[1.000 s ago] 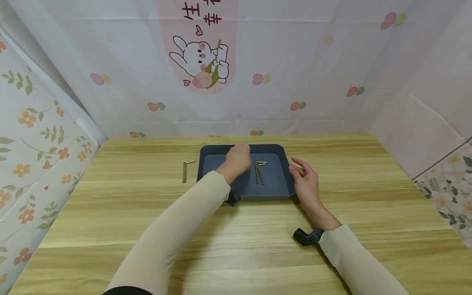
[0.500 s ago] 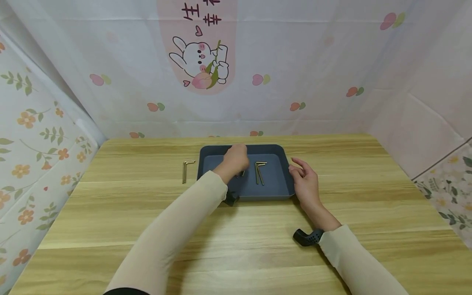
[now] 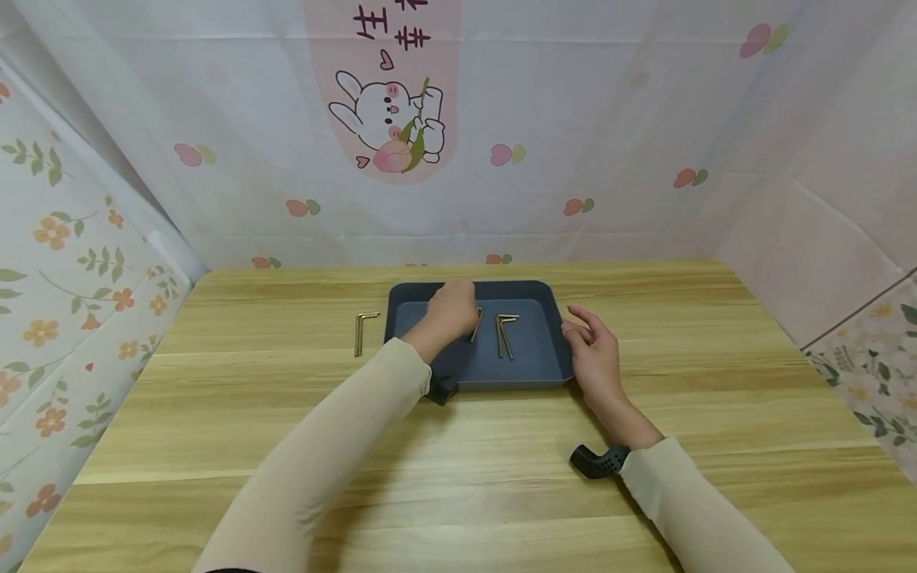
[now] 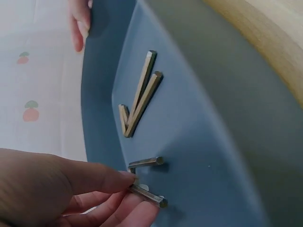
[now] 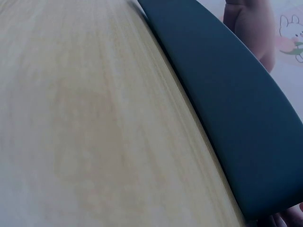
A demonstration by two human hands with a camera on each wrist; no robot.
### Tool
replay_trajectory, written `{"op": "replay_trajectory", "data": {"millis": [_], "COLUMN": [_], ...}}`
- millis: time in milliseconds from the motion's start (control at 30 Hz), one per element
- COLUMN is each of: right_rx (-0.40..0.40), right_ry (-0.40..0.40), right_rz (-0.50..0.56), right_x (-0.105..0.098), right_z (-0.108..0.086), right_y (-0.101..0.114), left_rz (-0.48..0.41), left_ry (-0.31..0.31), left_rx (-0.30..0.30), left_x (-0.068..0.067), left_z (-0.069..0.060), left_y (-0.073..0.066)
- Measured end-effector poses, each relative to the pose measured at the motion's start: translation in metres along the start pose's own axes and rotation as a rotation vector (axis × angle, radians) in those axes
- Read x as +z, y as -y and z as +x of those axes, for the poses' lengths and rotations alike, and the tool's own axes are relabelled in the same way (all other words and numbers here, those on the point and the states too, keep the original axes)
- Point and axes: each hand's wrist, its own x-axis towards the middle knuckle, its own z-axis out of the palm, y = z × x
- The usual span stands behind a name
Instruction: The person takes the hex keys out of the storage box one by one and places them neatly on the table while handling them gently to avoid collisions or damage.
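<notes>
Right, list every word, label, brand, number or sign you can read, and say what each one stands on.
"幸", as it appears: dark red, on the pink panel of the backdrop.
"生", less certain: same panel.
One more character: cut off at the top edge, unreadable.
Brass-coloured L-shaped keys, tray: no lettering visible.

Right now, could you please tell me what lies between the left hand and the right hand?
In the head view: one hex key beside the left hand, then a pair of hex keys, all inside the tray.
</notes>
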Motion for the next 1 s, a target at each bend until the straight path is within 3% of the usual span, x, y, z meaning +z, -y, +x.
{"op": "replay_trajectory", "data": {"millis": [167,300,400,667,1000], "right_rx": [0.000,-0.005,-0.012,-0.016,-0.025], "right_ry": [-0.007,-0.016,-0.014,-0.006,-0.022], "right_rz": [-0.007,-0.007,-0.012,-0.008,-0.023], "right_x": [0.000,0.000,0.000,0.000,0.001], "right_z": [0.000,0.001,0.001,-0.001,0.001], "right_y": [-0.001,-0.003,-0.003,-0.003,-0.004], "left_rz": [-0.049,-0.066,-0.073,-0.168,-0.284], "left_ry": [0.013,-0.027,-0.054,-0.009,-0.051], "left_rx": [0.006,0.012,0.035,0.082,0.179], "left_x": [-0.005,-0.010,-0.012,-0.019,-0.024], "left_z": [-0.005,-0.012,-0.015,-0.020,-0.029], "left_y": [0.003,0.006,0.009,0.016,0.035]}}
